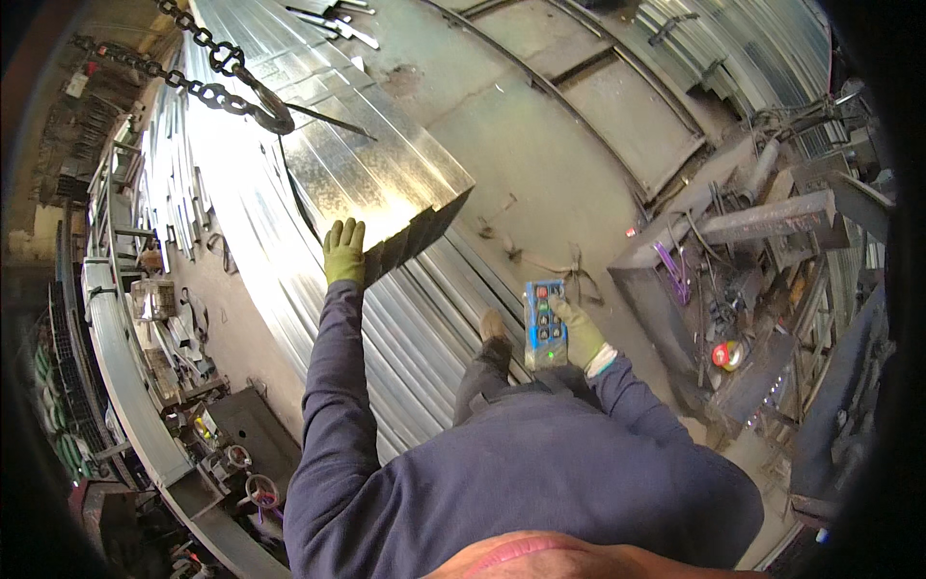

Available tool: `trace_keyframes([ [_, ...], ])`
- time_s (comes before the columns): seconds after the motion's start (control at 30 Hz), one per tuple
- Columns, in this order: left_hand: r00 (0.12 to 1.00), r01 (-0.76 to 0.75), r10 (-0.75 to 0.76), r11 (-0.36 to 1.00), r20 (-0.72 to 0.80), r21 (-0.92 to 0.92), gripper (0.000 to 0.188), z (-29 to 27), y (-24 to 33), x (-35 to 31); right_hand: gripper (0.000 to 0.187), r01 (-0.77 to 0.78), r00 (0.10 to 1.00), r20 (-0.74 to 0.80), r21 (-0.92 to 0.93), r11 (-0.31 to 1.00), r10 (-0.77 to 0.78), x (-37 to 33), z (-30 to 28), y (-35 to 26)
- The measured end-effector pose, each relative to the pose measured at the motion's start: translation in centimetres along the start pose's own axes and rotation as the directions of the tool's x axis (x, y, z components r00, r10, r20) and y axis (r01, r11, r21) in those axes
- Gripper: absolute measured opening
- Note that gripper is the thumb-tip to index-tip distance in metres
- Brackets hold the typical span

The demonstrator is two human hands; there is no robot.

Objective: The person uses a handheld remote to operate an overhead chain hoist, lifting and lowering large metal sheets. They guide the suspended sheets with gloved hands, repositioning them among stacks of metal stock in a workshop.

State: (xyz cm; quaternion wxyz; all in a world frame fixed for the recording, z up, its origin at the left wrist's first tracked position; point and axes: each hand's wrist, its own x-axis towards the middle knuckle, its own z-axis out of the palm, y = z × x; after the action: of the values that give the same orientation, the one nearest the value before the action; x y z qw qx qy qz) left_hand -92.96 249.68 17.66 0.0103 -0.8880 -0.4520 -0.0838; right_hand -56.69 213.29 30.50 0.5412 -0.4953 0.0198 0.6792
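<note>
The right hand (582, 333) covers part of the blue remote (544, 328).

Gloved left hand (344, 253): plain olive-yellow.
Gloved right hand (579, 333): paler yellow-green, whitish band at the wrist.
Blue rectangular handheld remote (546, 324): bright blue casing, a red button toward the far end, dark buttons in two columns, a small green light at the near end.
Stack of silver ribbed metal sheets (386, 125): silver-grey, straight parallel lines, yellow-white glare toward its darker near end.
Long silver metal profiles (415, 347): pale grey, striped lengthwise.
Dark curved metal hook (273, 114), far left: blackish brown.
Long-sleeved fabric top (540, 454): plain navy.
Smooth grey-green floor (492, 125): brownish blotches.
</note>
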Motion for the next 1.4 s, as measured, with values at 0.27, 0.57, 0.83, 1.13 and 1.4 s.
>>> trace_keyframes([
  [0.27,0.981,0.054,-0.046,0.998,0.189,-0.034,0.078,4.1,4.1,-2.2,0.055,-0.057,0.993,-0.106,-0.044,0.997,0.052,-1.7,-3.3,0.9],
  [0.57,1.0,-0.008,0.009,1.0,0.023,-0.027,0.067,4.9,11.1,-2.8,0.056,-0.003,0.995,-0.104,-0.028,1.0,0.0,-5.1,-6.9,1.7],
  [0.83,0.995,0.074,-0.058,0.972,0.079,-0.221,0.073,5.9,20.0,-1.9,0.05,-0.041,0.984,-0.168,0.152,0.988,0.066,-9.3,-8.7,1.0],
  [1.13,0.998,0.003,-0.012,0.989,-0.061,-0.148,0.059,3.3,26.5,-0.8,0.044,0.003,0.98,-0.198,0.105,0.995,0.018,-12.3,-11.4,0.9],
  [1.4,0.992,-0.006,-0.033,0.954,-0.125,-0.3,0.056,1.4,30.7,0.1,0.048,0.009,0.974,-0.227,0.132,0.991,0.021,-15.1,-14.4,1.3],
])
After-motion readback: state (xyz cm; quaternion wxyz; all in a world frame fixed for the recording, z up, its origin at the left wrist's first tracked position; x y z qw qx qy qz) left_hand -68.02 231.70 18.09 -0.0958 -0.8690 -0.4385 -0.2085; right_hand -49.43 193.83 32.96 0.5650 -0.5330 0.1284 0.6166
